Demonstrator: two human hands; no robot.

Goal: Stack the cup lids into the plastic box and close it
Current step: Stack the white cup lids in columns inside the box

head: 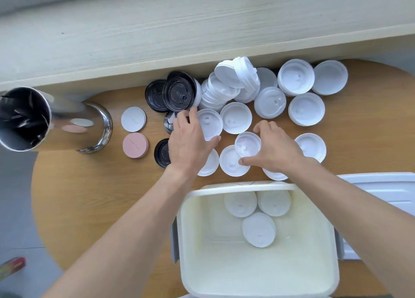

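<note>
Both hands are out over the loose white cup lids point(235, 117) scattered across the upper middle of the wooden counter point(94, 198). The right hand point(277, 150) has its fingers point(261, 127) curled around a small white lid point(247, 143) at centre frame, thumb low on the near rim, so it looks pinched edge to edge. The left hand point(190, 142) lies flat with fingers spread over another white lid point(210, 124) just left of it, not yet clearly gripping.

The plastic box point(258, 186) sits open at the lower centre, three white lids already lying in its far end. Its cover point(381, 185) rests at the right edge of the frame.

To gather well, nest lids the same way up on the counter first, then carry each stack over by its rim. The black lids point(177, 94) and the leaning white pile point(226, 88) in the upper middle should be squared before lifting, since tilted stacks probably slip apart.
</note>
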